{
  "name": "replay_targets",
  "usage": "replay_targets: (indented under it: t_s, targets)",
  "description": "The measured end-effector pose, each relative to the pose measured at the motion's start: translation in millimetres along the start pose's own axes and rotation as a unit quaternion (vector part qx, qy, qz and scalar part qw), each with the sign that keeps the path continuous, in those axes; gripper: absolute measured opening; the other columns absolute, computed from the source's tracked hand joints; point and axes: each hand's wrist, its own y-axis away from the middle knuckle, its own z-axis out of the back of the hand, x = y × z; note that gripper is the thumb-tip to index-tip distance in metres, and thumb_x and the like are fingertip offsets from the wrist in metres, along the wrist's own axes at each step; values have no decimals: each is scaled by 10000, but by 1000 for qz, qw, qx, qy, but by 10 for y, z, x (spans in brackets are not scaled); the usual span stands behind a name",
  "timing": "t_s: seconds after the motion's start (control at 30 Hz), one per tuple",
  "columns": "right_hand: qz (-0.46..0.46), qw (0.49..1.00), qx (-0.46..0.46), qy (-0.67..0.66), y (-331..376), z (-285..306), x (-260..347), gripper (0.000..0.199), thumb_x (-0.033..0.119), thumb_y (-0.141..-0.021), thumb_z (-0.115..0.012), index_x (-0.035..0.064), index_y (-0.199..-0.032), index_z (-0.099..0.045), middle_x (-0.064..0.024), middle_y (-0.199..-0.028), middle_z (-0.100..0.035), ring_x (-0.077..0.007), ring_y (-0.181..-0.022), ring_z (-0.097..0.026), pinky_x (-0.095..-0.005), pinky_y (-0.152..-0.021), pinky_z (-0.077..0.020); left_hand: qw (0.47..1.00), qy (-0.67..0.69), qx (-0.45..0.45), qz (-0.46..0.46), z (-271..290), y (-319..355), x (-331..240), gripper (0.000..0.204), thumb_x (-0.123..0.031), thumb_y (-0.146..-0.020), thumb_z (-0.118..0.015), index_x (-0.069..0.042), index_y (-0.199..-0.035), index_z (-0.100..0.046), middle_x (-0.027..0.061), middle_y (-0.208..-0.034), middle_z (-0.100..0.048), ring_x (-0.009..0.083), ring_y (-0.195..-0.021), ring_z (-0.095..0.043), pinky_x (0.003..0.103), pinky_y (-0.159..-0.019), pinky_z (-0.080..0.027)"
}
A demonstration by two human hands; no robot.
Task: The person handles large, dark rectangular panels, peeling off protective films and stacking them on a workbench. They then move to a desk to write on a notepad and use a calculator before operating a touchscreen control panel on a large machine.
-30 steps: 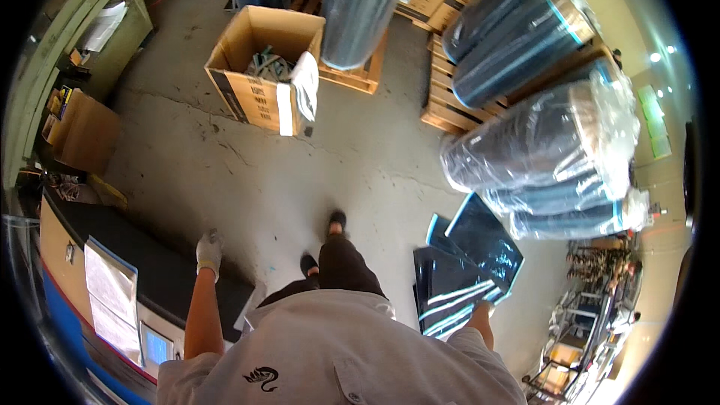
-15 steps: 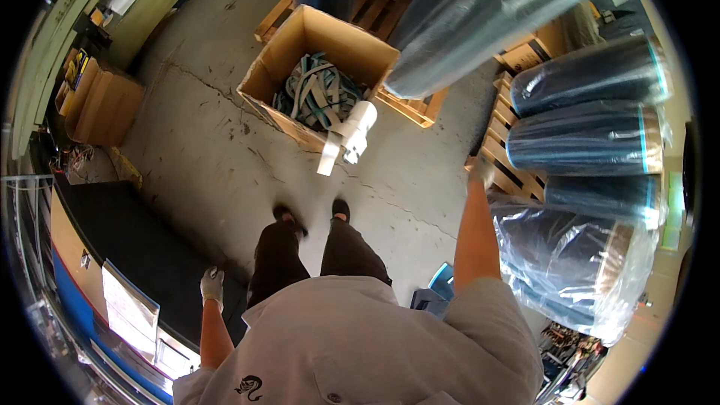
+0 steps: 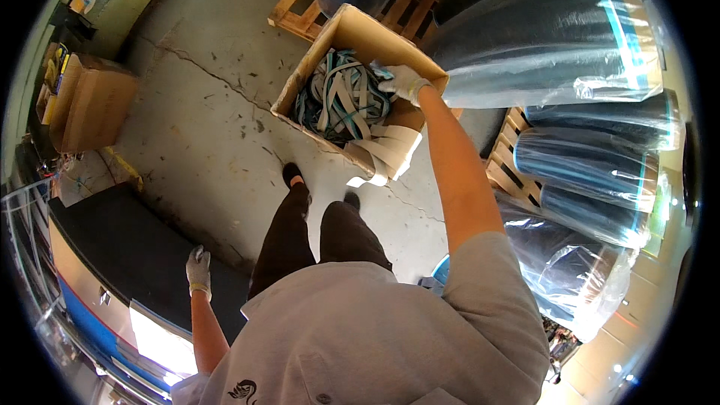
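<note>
Right hand: your gloved right hand (image 3: 403,82) was stretched out over the open cardboard box (image 3: 315,67), whereas a second before it had hung low by your side, so you had closed in and begun reaching into the box.
Right fingers: they were curled down onto a pale blue-white scrap (image 3: 380,70) at the top of the heap; whether they had pinched it shut could not be told.
Strap pile: the tangle of flat strips (image 3: 337,101), teal, grey and cream, lay just under and to the left of your fingers, inside the box.
Box: plain brown corrugated card, flaps up, with a cream strip (image 3: 390,151) drooping over the near wall below your wrist.
Left hand: your gloved left hand (image 3: 199,270) hung beside your hip, fingers loosely spread and holding nothing, above the dark surface (image 3: 127,244).
Rolls: large dark rolls in glossy clear film (image 3: 555,37) lay on wooden pallets (image 3: 506,169) to the right of your fingers.
Floor: cracked, stained concrete floor (image 3: 210,127) lay left of the box.
Change: the box had come from well ahead of you to right under your reach.
</note>
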Motion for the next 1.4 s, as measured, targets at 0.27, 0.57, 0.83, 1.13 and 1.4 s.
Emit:
replay_targets:
  t_s: [0.27,0.57,0.83,1.13,1.4]
  targets:
    - [-101,961,150,210,-329,79,15,673,300,-823,-704,160,-1421,-428,-173,-1334,-546,-340,-1206,-534,-402,-1038,-413,998,-46,40,33,-68,-293,-450,454,-158,-928,-564,54,-1324,-497,176,-1362,-530,276,-1264,-501,354,-1069,-372]
    - [-16,968,189,-165,-64,101,-35,450,386,-948,-512,109,-1299,-567,-175,-1258,-583,-302,-1201,-523,-378,-1021,-413,996,-10,40,76,-257,-69,-194,457,-167,-925,-583,52,-1318,-502,173,-1333,-552,256,-1243,-520,350,-1052,-387]
    - [45,991,76,101,-44,130,161,466,336,-943,-541,109,-1350,-528,-95,-1360,-545,-245,-1194,-553,-371,-1024,-425,998,15,39,44,-546,232,186,444,-187,-901,-613,44,-1275,-547,168,-1275,-595,252,-1181,-559,331,-1018,-408]
    - [127,968,10,214,409,530,962,297,236,-935,-541,136,-1189,-656,-96,-1132,-679,-279,-1090,-622,-421,-958,-468,997,-5,38,68,-813,540,81,439,-212,-887,-624,51,-1235,-574,168,-1231,-622,247,-1130,-591,331,-982,-428]
    - [380,905,-181,-59,712,1012,1397,220,160,-933,-567,97,-1087,-712,-81,-1044,-707,-212,-986,-648,-321,-909,-490,997,23,54,52,-824,514,241,477,-196,-904,-600,60,-1298,-517,180,-1259,-601,248,-1168,-569,329,-1003,-419]
